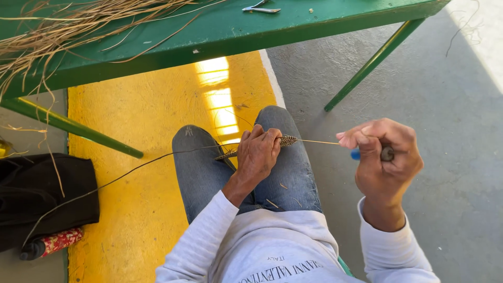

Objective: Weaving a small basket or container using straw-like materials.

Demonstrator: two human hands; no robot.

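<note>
Below green table, over knees: left hand is pinching braid, strand running rightward into right hand, fisted round blue-handled tool.

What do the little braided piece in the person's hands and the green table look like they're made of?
The braided piece looks like dry plant fibre, tan and matte, matching the loose straw strands on the table. The green table seems painted metal: slim legs, glossy coat.
</note>
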